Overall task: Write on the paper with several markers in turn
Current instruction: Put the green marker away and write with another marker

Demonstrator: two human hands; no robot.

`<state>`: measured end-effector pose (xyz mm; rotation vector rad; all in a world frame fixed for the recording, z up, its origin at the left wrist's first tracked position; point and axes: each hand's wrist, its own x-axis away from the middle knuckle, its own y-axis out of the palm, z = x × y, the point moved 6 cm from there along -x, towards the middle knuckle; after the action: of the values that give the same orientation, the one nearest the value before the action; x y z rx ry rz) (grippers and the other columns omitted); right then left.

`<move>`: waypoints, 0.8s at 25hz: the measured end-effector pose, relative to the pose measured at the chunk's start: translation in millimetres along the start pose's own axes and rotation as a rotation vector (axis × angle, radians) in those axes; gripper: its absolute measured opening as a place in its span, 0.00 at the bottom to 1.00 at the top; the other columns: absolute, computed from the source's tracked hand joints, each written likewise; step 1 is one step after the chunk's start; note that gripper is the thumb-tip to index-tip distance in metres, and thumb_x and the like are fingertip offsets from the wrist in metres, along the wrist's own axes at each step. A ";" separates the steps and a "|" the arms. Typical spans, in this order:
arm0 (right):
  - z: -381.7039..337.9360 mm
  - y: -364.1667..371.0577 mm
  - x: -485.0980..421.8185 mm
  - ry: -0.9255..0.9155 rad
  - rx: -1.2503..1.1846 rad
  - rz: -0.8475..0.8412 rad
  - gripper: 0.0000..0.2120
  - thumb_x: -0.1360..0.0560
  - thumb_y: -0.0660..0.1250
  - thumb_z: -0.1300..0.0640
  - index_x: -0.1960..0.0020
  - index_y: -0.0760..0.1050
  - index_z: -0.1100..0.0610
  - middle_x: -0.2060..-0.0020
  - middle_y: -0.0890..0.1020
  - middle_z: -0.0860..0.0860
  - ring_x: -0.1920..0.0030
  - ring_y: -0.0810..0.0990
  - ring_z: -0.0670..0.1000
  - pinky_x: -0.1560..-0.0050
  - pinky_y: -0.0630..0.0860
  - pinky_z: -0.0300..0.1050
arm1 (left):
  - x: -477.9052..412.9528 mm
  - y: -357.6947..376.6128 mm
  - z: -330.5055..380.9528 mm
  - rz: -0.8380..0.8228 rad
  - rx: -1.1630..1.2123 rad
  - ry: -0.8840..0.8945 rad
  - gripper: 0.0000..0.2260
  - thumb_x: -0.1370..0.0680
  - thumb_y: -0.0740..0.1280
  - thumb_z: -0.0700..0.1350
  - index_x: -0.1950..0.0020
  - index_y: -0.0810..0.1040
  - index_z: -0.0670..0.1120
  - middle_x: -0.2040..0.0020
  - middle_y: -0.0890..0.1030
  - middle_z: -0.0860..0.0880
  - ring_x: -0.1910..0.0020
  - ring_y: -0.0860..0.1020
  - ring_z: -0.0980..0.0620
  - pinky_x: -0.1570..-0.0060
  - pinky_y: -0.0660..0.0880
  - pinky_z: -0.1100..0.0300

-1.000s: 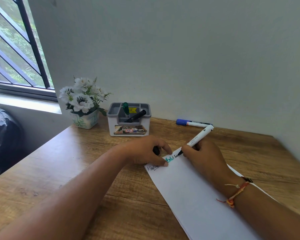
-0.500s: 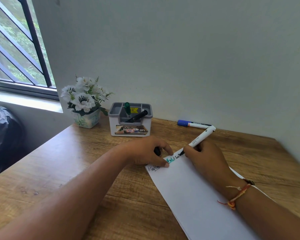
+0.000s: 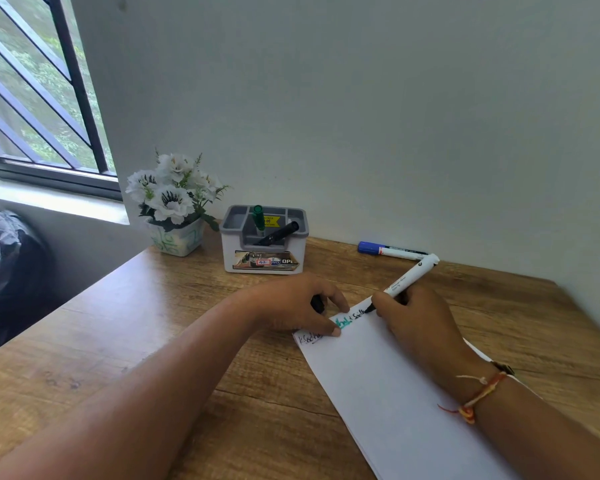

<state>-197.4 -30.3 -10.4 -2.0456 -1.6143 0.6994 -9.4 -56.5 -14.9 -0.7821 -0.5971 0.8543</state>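
Note:
A white sheet of paper [image 3: 388, 393] lies slanted on the wooden desk [image 3: 153, 341], with black and teal writing along its top edge. My right hand [image 3: 416, 323] grips a white marker [image 3: 407, 278] whose black tip touches the paper at the end of the writing. My left hand [image 3: 298, 306] presses the paper's top left corner with thumb and fingertip and holds a black marker cap [image 3: 317, 304] in its fingers. A blue-capped marker [image 3: 390, 250] lies by the wall. A green marker [image 3: 258, 218] and a black marker [image 3: 278, 233] stand in the holder.
A grey and white pen holder [image 3: 264, 261] stands at the back of the desk, with a pot of white flowers [image 3: 174, 206] to its left. The wall runs close behind and along the right. A barred window and a dark bag [image 3: 4, 268] are at the left.
The marker tip has crept a little to the right along the top line as more black letters appear. My left hand has stayed in place.

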 end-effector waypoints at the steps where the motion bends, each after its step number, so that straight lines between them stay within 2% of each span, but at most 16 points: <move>1: -0.2 -0.7 0.3 0.000 -0.001 0.004 0.11 0.25 0.68 0.52 0.56 0.81 0.59 0.67 0.81 0.51 0.66 0.78 0.47 0.69 0.67 0.39 | 0.2 0.2 0.3 -0.002 -0.003 0.000 0.19 0.26 0.74 0.57 0.36 0.78 0.64 0.39 0.77 0.55 0.48 0.76 0.58 0.52 0.73 0.63; 5: -2.0 -1.5 0.8 0.002 0.020 0.004 0.10 0.24 0.68 0.52 0.58 0.80 0.58 0.68 0.81 0.51 0.67 0.78 0.47 0.70 0.66 0.39 | 1.2 -0.6 1.8 -0.007 -0.015 -0.002 0.19 0.25 0.74 0.56 0.35 0.77 0.64 0.39 0.77 0.55 0.48 0.76 0.59 0.52 0.72 0.63; 10: -4.6 1.4 2.6 -0.028 -0.004 -0.069 0.10 0.25 0.67 0.52 0.57 0.81 0.58 0.65 0.82 0.51 0.65 0.79 0.47 0.69 0.68 0.39 | 1.9 -1.3 3.0 0.003 -0.019 0.005 0.19 0.26 0.74 0.57 0.36 0.77 0.64 0.41 0.77 0.55 0.49 0.76 0.59 0.51 0.73 0.62; 16: -2.0 -4.5 0.3 0.010 -0.025 -0.002 0.10 0.23 0.66 0.54 0.57 0.79 0.60 0.70 0.79 0.51 0.70 0.77 0.47 0.72 0.65 0.38 | 1.5 -0.1 1.7 -0.001 0.002 0.008 0.18 0.27 0.75 0.57 0.37 0.78 0.65 0.42 0.77 0.56 0.49 0.77 0.58 0.52 0.74 0.62; 20: 6.5 -5.0 -2.5 0.121 -0.312 0.006 0.11 0.22 0.65 0.53 0.54 0.80 0.60 0.62 0.84 0.54 0.70 0.78 0.47 0.68 0.72 0.39 | 4.9 -4.0 2.2 0.042 0.093 -0.014 0.20 0.25 0.74 0.54 0.35 0.75 0.61 0.44 0.77 0.54 0.48 0.78 0.56 0.47 0.77 0.59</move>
<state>-205.8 -31.4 -12.1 -2.2591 -1.7354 0.3323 -6.7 -53.3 -9.7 -0.7065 -0.5506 0.9202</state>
